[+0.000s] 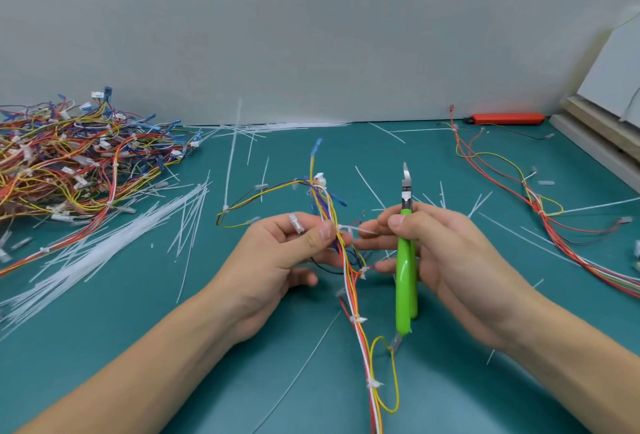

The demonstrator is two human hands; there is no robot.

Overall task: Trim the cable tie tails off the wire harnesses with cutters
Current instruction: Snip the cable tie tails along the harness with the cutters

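Observation:
A wire harness of red, yellow, white and blue wires runs from the table's near edge up to the middle. My left hand pinches the bundle near a white cable tie, a clear connector lying on its fingers. A white tie tail sticks out rightward from that tie. My right hand grips green-handled cutters, blades pointing up and away, and its fingertips touch the tail's end. More ties, cut short, sit lower on the harness.
A large heap of harnesses lies at the far left, with loose white cable ties beside it. Cut tails are scattered over the green mat. Another harness lies at the right. An orange tool rests by the wall.

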